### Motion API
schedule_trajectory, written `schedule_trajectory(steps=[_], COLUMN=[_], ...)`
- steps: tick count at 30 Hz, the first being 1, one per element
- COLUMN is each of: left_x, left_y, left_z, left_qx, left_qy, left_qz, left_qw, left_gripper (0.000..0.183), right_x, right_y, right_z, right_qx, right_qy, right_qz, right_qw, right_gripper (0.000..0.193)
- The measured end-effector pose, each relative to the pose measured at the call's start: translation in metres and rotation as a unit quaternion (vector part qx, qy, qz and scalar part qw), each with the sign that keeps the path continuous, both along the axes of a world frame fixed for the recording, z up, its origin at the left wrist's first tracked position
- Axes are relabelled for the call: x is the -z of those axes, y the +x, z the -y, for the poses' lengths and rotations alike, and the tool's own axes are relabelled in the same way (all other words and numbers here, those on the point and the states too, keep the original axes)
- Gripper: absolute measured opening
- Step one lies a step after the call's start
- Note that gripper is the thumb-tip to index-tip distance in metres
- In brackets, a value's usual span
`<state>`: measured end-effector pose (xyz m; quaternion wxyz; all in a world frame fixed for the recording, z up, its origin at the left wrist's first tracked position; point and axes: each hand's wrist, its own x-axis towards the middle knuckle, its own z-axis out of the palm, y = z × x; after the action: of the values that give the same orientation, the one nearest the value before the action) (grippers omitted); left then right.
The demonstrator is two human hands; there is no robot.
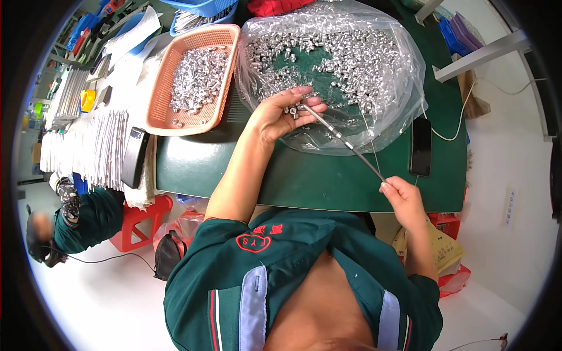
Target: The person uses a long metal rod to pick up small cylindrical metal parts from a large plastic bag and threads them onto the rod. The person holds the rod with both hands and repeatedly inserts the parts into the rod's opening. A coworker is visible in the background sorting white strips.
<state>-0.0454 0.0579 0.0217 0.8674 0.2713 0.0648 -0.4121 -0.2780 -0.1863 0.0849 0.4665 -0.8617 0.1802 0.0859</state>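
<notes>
My left hand (pixel 280 112) is cupped palm up over the near side of a clear plastic bag, with several small silvery metal sleeves (pixel 294 110) in its fingers. In my right hand (pixel 404 200), near the table's front edge, is the lower end of a thin dark rod (pixel 367 164). The rod slants up and left until its far end meets the fingers of my left hand. Shiny sleeves sit threaded along its upper part. Beneath and beyond, the open plastic bag (pixel 414 76) spreads over the green table (pixel 328 186) with a heap of loose sleeves (pixel 374 64).
An orange basket (pixel 153 111) with more small metal pieces stands left of the bag. Blue baskets (pixel 202 7) are behind it. A phone (pixel 421 146) lies at right; another black device (pixel 135 157) leans by stacked strips (pixel 105 140). Another person (pixel 88 219) is at far left.
</notes>
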Motion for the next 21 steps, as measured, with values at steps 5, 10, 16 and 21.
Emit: schedule_trajectory(steps=[5, 10, 16, 21], left_x=[-0.001, -0.005, -0.008, -0.013], left_y=[-0.003, -0.008, -0.007, -0.008], left_z=[0.002, 0.002, -0.004, -0.009], left_qx=[0.042, 0.095, 0.173, 0.245], left_qy=[0.018, 0.013, 0.044, 0.048], left_qz=[0.010, 0.006, 0.010, 0.017], left_qw=[0.999, 0.995, 0.984, 0.968], left_gripper=[0.034, 0.035, 0.035, 0.034], right_x=[-0.027, -0.042, -0.034, -0.042], right_y=[0.005, 0.008, 0.004, 0.007], right_z=[0.012, 0.021, 0.042, 0.046], right_qx=[-0.031, -0.074, -0.098, -0.131], right_qy=[-0.155, -0.196, -0.143, -0.163], right_qz=[0.048, 0.073, 0.051, 0.077], right_qw=[0.986, 0.975, 0.984, 0.975], right_gripper=[0.015, 0.015, 0.014, 0.013])
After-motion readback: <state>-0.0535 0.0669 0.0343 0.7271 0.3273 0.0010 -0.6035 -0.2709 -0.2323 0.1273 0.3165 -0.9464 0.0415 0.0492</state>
